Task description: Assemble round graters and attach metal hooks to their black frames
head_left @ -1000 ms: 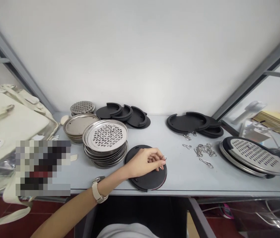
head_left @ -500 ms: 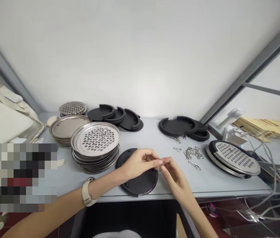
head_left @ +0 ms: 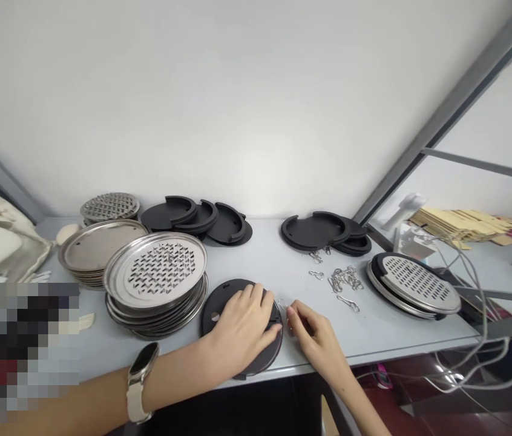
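A black round plate (head_left: 224, 295) with a small hole lies at the front edge of the table. My left hand (head_left: 242, 327) holds it down from above, fingers bent over its top and thumb at its right side. What lies beneath the palm is hidden. Just right of the plate, my right hand (head_left: 313, 333) is closed in a pinch on a small wire clip (head_left: 282, 304), whose thin loop sticks out towards the plate's rim. Loose wire clips (head_left: 345, 278) lie in a small pile beyond the right hand.
Stacked metal grater discs (head_left: 156, 275) and metal trays (head_left: 101, 239) stand on the left. Black round holders (head_left: 192, 215) lie along the wall, with others (head_left: 315, 230) further right. A grater in a black holder (head_left: 414, 284) rests at right, near white cables (head_left: 478, 290).
My hands have parted from their shared pinch. The left has come down onto the black plate; the right stays beside it with the wire clip. The view has shifted slightly.
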Available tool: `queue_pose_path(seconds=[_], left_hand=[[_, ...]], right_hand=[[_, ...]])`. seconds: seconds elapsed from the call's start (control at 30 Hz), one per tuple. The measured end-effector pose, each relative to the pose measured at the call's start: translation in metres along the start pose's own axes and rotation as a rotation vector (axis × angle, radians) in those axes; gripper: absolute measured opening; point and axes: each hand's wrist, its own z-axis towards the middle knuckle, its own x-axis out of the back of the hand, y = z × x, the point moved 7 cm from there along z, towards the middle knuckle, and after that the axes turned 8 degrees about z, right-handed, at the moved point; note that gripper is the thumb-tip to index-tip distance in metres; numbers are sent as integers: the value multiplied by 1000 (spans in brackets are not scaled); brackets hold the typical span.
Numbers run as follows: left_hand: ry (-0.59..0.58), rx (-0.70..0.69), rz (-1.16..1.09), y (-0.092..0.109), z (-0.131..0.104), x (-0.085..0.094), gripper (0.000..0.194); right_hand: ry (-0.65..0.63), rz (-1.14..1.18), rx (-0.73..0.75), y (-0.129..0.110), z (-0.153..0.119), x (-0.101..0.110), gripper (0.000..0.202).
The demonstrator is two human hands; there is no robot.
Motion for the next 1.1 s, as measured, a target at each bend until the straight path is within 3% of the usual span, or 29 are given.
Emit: queue_pose_path(seconds=[0.1, 0.3, 0.63, 1.1], left_hand=[[-32, -40, 84, 3, 3, -6, 15], [-87, -47, -66, 2, 17, -17, 14], [-30, -24, -148, 1, 20, -19, 17], [48, -185, -175, 1, 11, -13, 24]], right_hand=[[-26, -18, 8, -1, -1, -4, 39], [-15, -49, 29, 0, 2, -1, 37], [-115, -93, 74, -1, 11, 0, 34], [-199, -58, 101, 0, 8, -2, 37]])
